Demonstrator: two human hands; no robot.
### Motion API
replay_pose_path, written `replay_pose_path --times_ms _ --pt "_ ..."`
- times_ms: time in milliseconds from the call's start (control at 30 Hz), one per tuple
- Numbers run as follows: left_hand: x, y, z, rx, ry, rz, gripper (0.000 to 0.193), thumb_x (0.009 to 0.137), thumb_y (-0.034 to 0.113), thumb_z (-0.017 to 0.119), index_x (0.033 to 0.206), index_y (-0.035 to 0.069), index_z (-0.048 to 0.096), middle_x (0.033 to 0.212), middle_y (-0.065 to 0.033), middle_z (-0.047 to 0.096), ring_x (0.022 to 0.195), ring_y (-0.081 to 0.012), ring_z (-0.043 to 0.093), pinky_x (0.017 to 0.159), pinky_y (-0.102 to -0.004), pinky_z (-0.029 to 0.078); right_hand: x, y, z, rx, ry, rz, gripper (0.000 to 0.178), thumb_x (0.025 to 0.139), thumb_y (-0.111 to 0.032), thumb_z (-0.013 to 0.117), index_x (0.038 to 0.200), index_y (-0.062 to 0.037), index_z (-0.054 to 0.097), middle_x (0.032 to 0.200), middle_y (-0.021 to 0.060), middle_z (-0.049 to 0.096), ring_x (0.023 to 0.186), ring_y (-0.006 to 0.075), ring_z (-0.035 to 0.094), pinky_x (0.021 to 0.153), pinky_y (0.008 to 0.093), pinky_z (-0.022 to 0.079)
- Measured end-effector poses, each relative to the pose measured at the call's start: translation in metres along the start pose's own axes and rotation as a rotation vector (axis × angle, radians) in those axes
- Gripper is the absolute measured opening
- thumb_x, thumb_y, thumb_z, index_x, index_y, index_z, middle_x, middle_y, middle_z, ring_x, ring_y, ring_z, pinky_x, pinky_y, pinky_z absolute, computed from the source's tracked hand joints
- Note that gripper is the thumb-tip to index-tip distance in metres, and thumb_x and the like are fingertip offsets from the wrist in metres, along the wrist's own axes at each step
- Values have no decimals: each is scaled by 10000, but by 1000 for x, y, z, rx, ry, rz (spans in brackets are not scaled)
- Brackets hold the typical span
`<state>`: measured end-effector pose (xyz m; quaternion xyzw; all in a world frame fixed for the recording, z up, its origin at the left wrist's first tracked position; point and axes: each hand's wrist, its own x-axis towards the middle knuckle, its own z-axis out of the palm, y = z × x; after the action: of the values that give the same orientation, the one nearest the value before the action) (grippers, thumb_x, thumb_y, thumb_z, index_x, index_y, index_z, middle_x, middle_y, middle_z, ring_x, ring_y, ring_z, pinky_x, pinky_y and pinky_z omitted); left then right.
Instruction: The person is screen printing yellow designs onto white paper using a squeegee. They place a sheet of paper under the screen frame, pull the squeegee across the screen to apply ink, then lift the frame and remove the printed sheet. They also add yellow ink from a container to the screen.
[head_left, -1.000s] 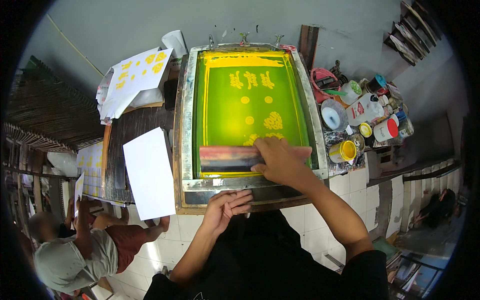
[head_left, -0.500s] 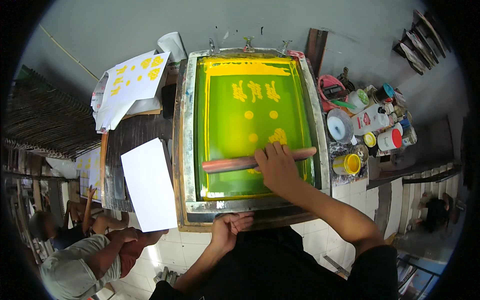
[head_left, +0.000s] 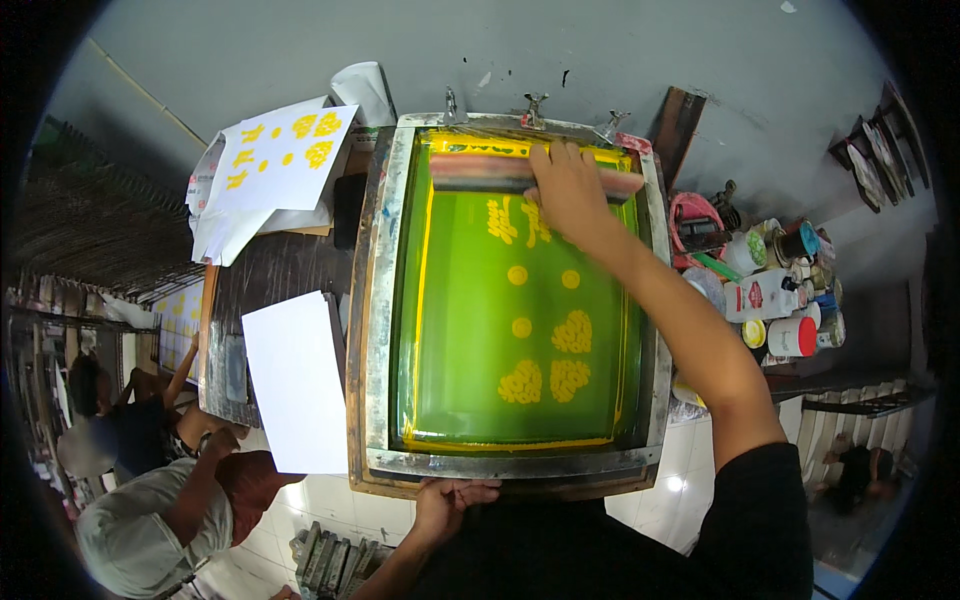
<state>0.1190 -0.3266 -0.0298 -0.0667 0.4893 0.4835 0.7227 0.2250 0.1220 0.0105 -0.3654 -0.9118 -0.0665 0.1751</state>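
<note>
A silkscreen frame (head_left: 382, 330) lies in front of me, its green mesh (head_left: 460, 320) marked with yellow characters, dots and heart-shaped patterns. At the far end of the mesh, my right hand (head_left: 572, 195) grips a long squeegee (head_left: 475, 172) with a reddish wooden handle, fingers over its top. The squeegee lies crosswise, close to a band of yellow ink (head_left: 465, 146). My left hand (head_left: 448, 507) rests at the near edge of the frame, fingers stretched to the right along it and partly hidden beneath. Clamps (head_left: 534, 108) stand at the frame's far edge.
A white paper stack (head_left: 295, 385) lies left of the frame; behind it are yellow-printed sheets (head_left: 285, 165). Ink tubs and bottles (head_left: 792, 336) crowd the right side, beside a pink basin (head_left: 692, 215). Two people sit at the lower left, one in a grey shirt (head_left: 150, 525).
My right hand has pushed the squeegee from the near part of the mesh to its far end, uncovering the heart patterns. My left hand now touches the frame's near edge. The view has shifted slightly.
</note>
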Motion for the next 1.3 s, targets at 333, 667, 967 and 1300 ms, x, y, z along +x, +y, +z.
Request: replay_pose_path --times_ms 333,667,967,1300 --pt "1 -4 0 -77 11 57 320 882 43 515 1120 -155 597 1012 -293 728 849 -392 749 831 -474 620 48 37 -14 199 -250 122 401 953 -301 684 1174 2 542 1200 241 644 1180 437 582 1001 552 397" --pt "1 1 -2 5 -68 59 324 917 71 503 1055 -184 646 1075 -319 716 897 -359 754 853 -457 621 -7 -8 -32 142 -291 140 402 940 -296 696 1175 7 574 1150 221 677 1144 388 614 965 520 439" --pt "11 -2 -11 -26 -200 113 298 881 60 510 1034 -162 635 1069 -308 715 892 -376 737 875 -448 609 -172 -124 -90 206 -175 117 289 902 -225 703 1077 -33 577 1056 190 632 1022 378 587 890 499 419" --pt "-44 43 33 79 -506 381 413 884 91 488 1182 -148 643 1041 -355 705 876 -403 728 878 -468 587 -214 -177 -202 255 194 51 333 843 -120 732 1125 -50 570 1024 137 578 945 353 554 841 501 392"
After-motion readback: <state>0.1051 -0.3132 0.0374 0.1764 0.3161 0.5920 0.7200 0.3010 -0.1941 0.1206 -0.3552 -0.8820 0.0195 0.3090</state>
